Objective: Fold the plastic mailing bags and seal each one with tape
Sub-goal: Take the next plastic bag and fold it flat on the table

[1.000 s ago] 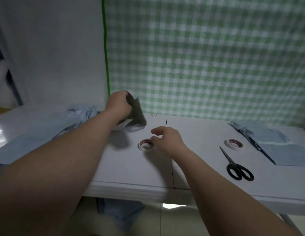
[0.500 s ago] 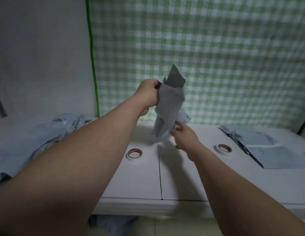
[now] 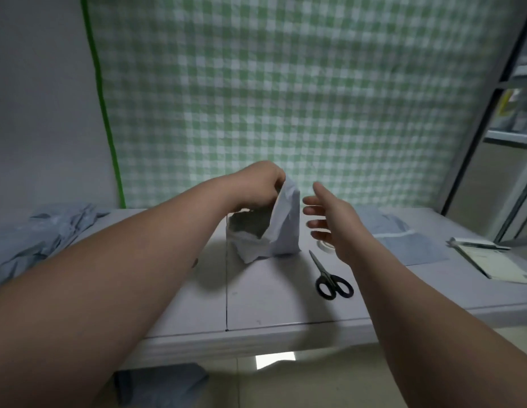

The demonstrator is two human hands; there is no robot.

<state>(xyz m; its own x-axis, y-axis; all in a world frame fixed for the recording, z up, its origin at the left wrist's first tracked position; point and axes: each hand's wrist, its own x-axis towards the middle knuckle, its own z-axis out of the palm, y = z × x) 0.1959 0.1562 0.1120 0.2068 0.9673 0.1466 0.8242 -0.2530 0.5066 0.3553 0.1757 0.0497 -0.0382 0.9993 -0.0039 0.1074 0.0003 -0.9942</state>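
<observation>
A crumpled grey mailing bag [image 3: 271, 228] is held upright by its top edge, pinched in the left hand [image 3: 256, 187], with its lower end resting on the white table [image 3: 271, 295] just left of and behind the scissors [image 3: 330, 278]. The right hand [image 3: 333, 222] is held spread and empty, fingers apart, just right of the bag and above the scissors' blade tips; no contact with the bag is seen. A tape roll [image 3: 325, 245] is mostly hidden behind the right hand, just right of the scissors' tips. A flat stack of bags [image 3: 403, 240] is noted well to the right of the scissors, and a loose heap of bags [image 3: 41, 234] far to their left. The bag is judged to be unfolded and not yet sealed. Risks are judged as follows: the plastic is slick and creased, so a fold may spring open if it is not pressed flat before tape is applied; the single pinch may slip and the bag may collapse sideways; the scissors and tape roll may be covered or dragged by the bag if it is laid down towards them; the right hand may be caught on the blade tips if it is lowered without a look.
</observation>
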